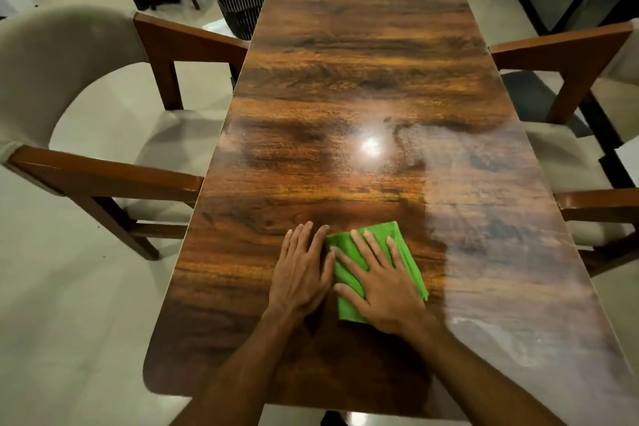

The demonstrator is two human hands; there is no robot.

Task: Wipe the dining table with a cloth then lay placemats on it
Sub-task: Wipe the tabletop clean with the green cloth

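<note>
We see the folded green cloth (377, 270) lying near the front edge of the wooden dining table (363, 79); right hand (378, 282) pressed flat on it, fingers spread, left hand (301, 270) flat on the tabletop, touching the cloth's left edge

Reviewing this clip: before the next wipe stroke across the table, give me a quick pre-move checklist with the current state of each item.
1. Green cloth lies flat on the table: ok.
2. Right hand pressed flat on the cloth: ok.
3. Left hand flat on bare wood beside the cloth, at its left edge: ok.
4. Path ahead free of objects: ok.
5. Hazy film on the right side of the tabletop gone: not ok.
6. Placemats within reach: cannot tell, none in view.
</note>
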